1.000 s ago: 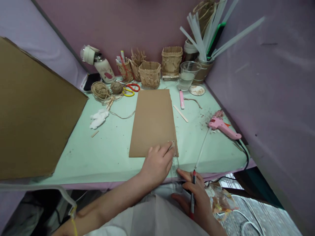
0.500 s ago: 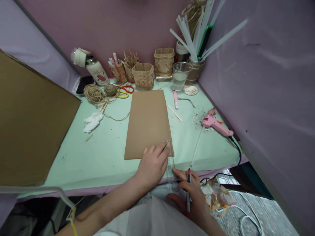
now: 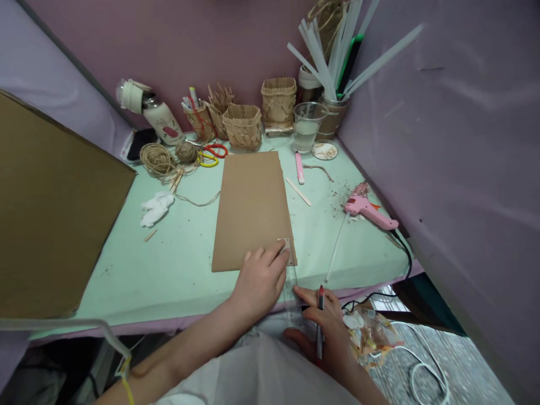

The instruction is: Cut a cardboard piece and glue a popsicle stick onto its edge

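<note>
A brown cardboard sheet (image 3: 248, 208) lies on the table in front of me. A clear ruler (image 3: 290, 286) overlaps its lower right corner and sticks out past the table's front edge. My left hand (image 3: 260, 281) holds the ruler down on the cardboard, fingertips pressed on its far end. In my right hand (image 3: 327, 326) is a pen (image 3: 320, 320) with a red end, pointing upward. The right forefinger reaches out to the ruler's right side, by the table edge. Part of the ruler is hidden under the left hand.
A pink glue gun (image 3: 367, 211) lies at the right, its cord running off the edge. A pink cutter (image 3: 299, 169) and a wooden stick (image 3: 298, 192) lie beside the cardboard. Twine (image 3: 158, 159), scissors (image 3: 211, 154) and a cup of water (image 3: 307, 129) stand farther back. Large cardboard (image 3: 59, 214) leans left.
The view has shifted slightly. Both hands stay at the ruler in nearly the same pose, and the cardboard lies as before.
</note>
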Demonstrator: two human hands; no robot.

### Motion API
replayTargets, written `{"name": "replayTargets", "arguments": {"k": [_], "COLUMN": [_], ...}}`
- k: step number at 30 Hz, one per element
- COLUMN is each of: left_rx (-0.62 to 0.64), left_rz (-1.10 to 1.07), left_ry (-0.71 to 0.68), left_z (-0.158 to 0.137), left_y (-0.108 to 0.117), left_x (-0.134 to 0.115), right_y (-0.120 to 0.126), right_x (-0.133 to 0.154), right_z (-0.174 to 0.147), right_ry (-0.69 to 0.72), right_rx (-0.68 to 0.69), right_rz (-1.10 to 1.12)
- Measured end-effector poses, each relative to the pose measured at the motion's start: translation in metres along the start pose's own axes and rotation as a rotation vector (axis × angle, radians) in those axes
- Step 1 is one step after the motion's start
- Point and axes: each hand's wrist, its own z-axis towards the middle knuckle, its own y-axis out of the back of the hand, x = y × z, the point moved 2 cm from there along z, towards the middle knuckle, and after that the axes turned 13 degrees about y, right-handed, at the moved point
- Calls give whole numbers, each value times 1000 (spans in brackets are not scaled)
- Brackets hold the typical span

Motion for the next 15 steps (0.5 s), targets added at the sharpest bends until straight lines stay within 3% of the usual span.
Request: {"name": "replayTargets", "arguments": {"k": [15], "left_rx": [-26], "left_rz": [-6], "left_ry": [-6], "left_z": [0], "left_y": [-1], "left_x": [0], "right_y": [-3], "right_x": [-2], "right_z": [-4], "right_ry": [-11], "right_rx": [17], "right_rz": [7]}}
